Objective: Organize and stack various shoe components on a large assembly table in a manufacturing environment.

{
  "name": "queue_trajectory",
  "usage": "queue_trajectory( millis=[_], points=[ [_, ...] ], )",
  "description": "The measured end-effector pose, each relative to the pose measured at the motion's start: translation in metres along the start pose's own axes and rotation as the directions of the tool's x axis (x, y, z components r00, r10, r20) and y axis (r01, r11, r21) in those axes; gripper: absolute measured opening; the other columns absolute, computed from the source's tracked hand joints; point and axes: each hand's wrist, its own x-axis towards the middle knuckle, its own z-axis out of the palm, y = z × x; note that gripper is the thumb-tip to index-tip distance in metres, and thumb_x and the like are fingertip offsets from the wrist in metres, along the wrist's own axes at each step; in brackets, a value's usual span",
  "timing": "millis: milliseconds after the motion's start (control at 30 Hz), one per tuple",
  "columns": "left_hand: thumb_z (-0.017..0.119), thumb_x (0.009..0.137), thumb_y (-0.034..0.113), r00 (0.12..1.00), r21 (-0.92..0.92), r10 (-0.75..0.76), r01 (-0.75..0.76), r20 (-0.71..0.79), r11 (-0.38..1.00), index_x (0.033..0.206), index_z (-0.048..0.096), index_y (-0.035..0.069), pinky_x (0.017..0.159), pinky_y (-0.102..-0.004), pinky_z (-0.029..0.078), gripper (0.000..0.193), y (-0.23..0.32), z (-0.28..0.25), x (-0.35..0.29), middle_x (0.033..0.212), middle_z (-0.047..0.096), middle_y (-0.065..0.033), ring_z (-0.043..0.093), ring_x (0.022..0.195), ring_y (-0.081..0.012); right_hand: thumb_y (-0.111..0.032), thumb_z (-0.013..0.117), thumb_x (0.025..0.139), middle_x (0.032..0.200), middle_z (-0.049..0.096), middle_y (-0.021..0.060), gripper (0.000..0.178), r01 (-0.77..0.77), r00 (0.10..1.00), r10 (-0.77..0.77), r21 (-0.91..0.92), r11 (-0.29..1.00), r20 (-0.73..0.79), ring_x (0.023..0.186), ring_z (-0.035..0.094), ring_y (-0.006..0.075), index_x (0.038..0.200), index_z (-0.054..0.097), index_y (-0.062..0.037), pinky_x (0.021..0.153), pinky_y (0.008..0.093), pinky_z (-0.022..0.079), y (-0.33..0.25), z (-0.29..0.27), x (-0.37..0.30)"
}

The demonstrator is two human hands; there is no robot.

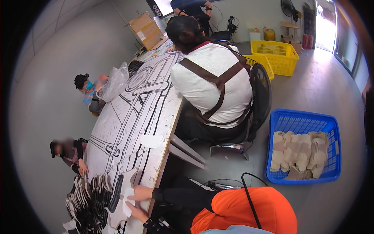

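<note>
Both hands are at the table's near edge, over a light grey, irregularly cut flat piece (119, 202). A smaller white curved piece (127, 203) lies against it. My right hand (142, 193), in a black arm sleeve, has its fingers curled at the white piece's upper edge. Just below, my left hand (137, 212), with a black band at the wrist, pinches the white piece's lower side. The fingertips are partly hidden by the piece. Beyond them stand stacked cut pieces (100, 191) with dark and light edges.
The long table (165, 150) has a black line-drawn cover and a loose white piece (152, 141). A person in white (218, 78) sits beside me; two others work across it. A blue basket (304, 181) holds beige pieces; yellow baskets (280, 64) stand behind.
</note>
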Motion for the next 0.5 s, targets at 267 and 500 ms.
queue_trajectory(
  millis=[267,500],
  points=[
    [0.054,0.101,0.042,0.995,0.097,-0.061,0.068,-0.074,0.993,0.14,0.042,-0.011,0.096,-0.0328,0.047,0.066,-0.004,-0.01,0.001,0.135,0.052,-0.0132,0.055,0.114,-0.0204,-0.051,0.062,0.087,0.091,0.066,0.0317,0.056,-0.045,0.998,0.045,0.007,0.999,0.037,0.087,0.064,0.0457,0.099,0.069,0.0037,0.079,0.0465,0.051,-0.001,0.004,-0.003],
    [0.042,0.108,0.028,0.992,0.181,-0.111,0.099,0.054,0.979,0.153,0.03,0.009,0.095,-0.0311,0.049,0.051,0.0,0.004,-0.003,0.133,0.053,-0.0145,0.055,0.112,-0.0171,-0.038,0.064,0.092,0.116,0.068,0.0149,0.043,0.064,0.99,-0.086,0.18,0.982,0.115,0.105,0.065,0.0308,0.123,0.063,-0.0076,0.092,0.0385,0.05,0.013,0.002,0.008]
  ],
)
